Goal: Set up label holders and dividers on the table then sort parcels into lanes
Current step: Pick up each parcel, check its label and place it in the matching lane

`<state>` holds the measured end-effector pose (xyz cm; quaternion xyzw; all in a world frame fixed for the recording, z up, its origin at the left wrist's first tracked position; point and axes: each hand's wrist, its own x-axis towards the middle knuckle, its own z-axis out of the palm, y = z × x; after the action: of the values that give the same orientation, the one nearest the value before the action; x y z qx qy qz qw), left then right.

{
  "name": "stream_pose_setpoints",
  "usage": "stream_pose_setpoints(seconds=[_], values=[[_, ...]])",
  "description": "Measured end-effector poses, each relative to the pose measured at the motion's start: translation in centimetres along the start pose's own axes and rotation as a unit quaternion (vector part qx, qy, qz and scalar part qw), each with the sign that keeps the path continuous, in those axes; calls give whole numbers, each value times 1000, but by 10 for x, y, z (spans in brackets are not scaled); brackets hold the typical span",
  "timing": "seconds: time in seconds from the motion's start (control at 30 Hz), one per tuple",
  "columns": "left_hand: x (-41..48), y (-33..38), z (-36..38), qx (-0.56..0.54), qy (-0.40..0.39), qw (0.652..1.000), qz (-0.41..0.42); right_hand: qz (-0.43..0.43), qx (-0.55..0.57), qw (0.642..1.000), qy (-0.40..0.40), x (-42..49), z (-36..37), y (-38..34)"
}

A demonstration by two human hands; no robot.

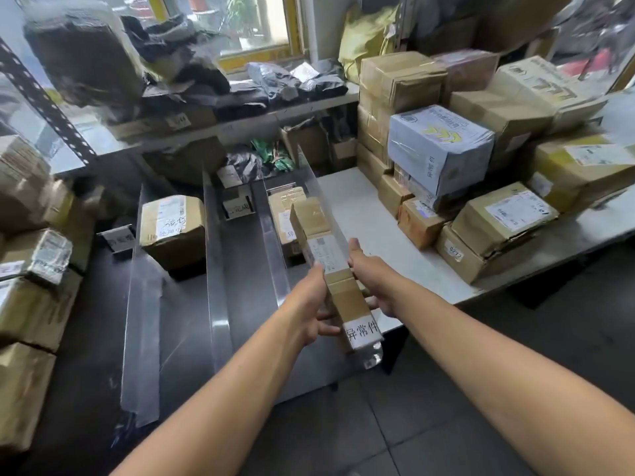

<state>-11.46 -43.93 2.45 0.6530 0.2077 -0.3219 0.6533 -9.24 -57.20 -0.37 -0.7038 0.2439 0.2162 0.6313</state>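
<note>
A window (254,25) stands at the back, set in a yellow frame (261,60). Behind its glass a green plant (240,8) shows, but it is blurred. Below the window a pale ledge (247,127) runs across. At the left a black metal post (44,97) with rows of round holes goes in a slant. The floor (412,424) in front is of dark grey tiles with thin joints. At the far upper right there is something red (584,65) — too blurred to tell what.
</note>
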Motion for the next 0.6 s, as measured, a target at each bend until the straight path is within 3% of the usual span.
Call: stream_pose_setpoints(seconds=[0.23,0.6], values=[[10,-26,9,-8,2,998,-60,64,18,998,18,19,8,36],[43,-43,7,-21,30,994,-102,83,-25,996,37,25,38,50]])
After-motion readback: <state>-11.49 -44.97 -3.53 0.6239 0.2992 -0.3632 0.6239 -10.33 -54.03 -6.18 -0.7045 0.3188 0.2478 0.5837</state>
